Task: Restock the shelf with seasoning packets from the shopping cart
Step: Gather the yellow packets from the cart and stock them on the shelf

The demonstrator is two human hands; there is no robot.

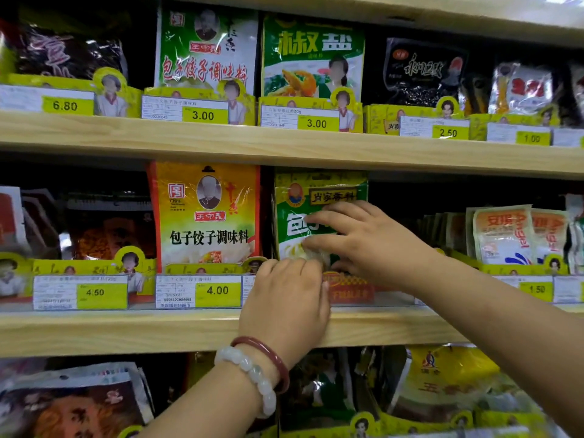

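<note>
Both hands, left (286, 298) and right (363, 245), fingers spread flat, seat a green packet (319, 197) upright on the middle shelf (126, 330), at three o'clock of the orange one (205, 216); cart unseen, remainder unknown.

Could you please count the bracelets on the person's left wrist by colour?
Red bangle: 1
White beaded bracelet: 1
Total: 2

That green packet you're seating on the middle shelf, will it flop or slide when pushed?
The green packet looks like a thin film pouch, so it probably bends rather than stays stiff. Its glossy face may slip under fingers. Standing upright on a narrow base, it could tip.
</note>
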